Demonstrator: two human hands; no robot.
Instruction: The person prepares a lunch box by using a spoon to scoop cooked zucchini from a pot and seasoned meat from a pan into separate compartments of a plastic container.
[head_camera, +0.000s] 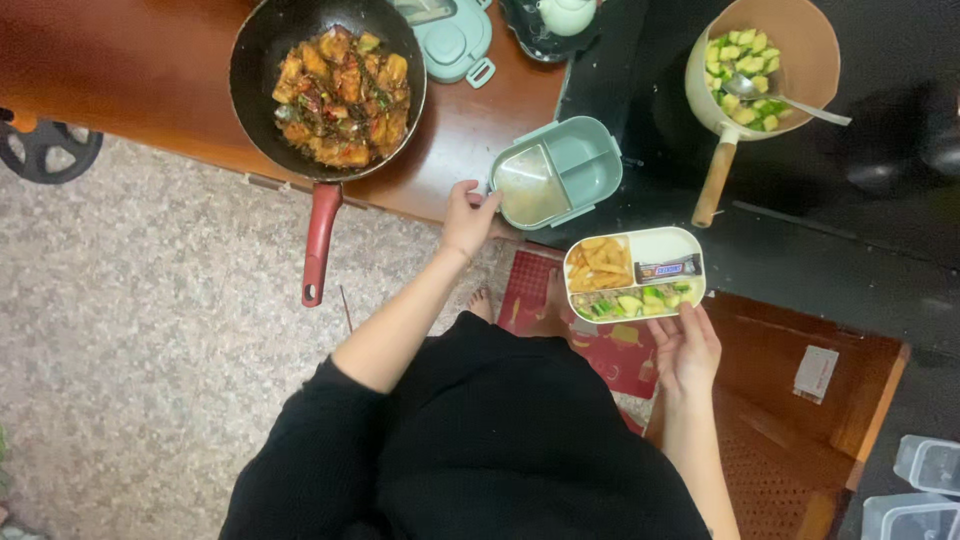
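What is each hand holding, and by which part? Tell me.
The right hand holds the filled lunch tray by its near long edge. The left hand touches the near corner of the empty green lunch box on the counter.

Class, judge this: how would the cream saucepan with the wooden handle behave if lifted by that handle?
The cream saucepan with the wooden handle looks rigid. It would probably dip pan-end down, since the green vegetable pieces sit far from the grip. The loose metal spoon might slide.

Small dark-brown wrapped candy bar w/ red-blue-white label (667, 268) lies in upper right compartment of the cream oval lunch tray (668, 242), beside fries. Flat white-grey rectangular packet (816, 373) sits lower right on the wooden step (790, 440), well apart.
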